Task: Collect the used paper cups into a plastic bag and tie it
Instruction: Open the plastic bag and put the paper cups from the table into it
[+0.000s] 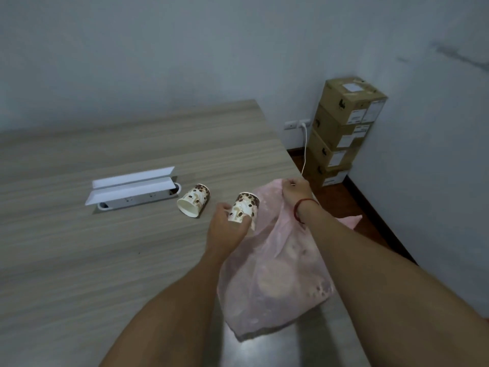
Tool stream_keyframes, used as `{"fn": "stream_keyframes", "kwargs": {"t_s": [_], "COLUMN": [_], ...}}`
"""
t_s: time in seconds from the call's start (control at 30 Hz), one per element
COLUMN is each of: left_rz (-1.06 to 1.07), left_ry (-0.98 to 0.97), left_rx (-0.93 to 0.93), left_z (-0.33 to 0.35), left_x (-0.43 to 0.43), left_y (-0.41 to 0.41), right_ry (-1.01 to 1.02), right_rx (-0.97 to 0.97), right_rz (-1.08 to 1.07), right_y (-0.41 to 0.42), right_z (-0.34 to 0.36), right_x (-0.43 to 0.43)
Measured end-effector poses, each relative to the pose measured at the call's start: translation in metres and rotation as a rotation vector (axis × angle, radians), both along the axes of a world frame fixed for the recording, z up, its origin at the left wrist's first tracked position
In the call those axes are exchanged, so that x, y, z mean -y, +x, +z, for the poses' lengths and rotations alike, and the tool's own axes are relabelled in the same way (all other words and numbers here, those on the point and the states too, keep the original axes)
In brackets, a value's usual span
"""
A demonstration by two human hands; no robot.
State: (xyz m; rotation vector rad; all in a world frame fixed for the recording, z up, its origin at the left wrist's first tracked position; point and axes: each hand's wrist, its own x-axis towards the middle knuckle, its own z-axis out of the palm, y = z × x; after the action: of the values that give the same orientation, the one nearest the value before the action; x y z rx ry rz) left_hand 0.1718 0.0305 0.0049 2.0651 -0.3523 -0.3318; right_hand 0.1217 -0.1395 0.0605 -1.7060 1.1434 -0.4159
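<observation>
My left hand (pixel 225 229) grips a paper cup (pixel 244 206) printed with coffee beans, held just left of the mouth of a pink plastic bag (pixel 275 274). My right hand (pixel 295 192) pinches the bag's far rim and holds it up. Faint shapes of cups show through the bag's thin plastic. A second paper cup (pixel 194 200) with the same print lies on its side on the wooden table (pixel 79 247), its open end toward me, a little left of my left hand.
A white socket box with its lids raised (pixel 132 188) is set into the table left of the lying cup. Stacked cardboard boxes (pixel 341 131) stand against the wall past the table's right edge, beside a wall outlet with a white cable (pixel 305 144).
</observation>
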Motion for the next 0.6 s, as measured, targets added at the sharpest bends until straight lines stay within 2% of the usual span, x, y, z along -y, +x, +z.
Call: {"fn": "stream_keyframes", "kwargs": {"t_s": [0.3,0.4,0.43,0.53,0.6], "left_rz": [-0.101,-0.099,-0.152,-0.349,-0.316], "left_ry": [-0.124,-0.193,-0.182,0.006,0.070], "left_rx": [-0.099,-0.212,-0.255,-0.342,-0.367], "left_z": [0.028,0.042,0.047,0.061,0.061], "left_x": [-0.006,0.002,0.006,0.018,0.021], "left_y": [-0.082,-0.094,-0.094,-0.093,-0.084], "right_ry": [-0.056,-0.072,-0.071,-0.065,-0.047], "right_rx": [0.109,0.138,0.139,0.139,0.145], "right_rz": [0.038,0.049,0.053,0.056,0.051], "right_y": [-0.047,-0.057,-0.059,-0.059,-0.057], "right_z": [0.042,0.049,0.053,0.059,0.060], "right_x": [-0.029,-0.031,-0.031,-0.027,-0.025]}}
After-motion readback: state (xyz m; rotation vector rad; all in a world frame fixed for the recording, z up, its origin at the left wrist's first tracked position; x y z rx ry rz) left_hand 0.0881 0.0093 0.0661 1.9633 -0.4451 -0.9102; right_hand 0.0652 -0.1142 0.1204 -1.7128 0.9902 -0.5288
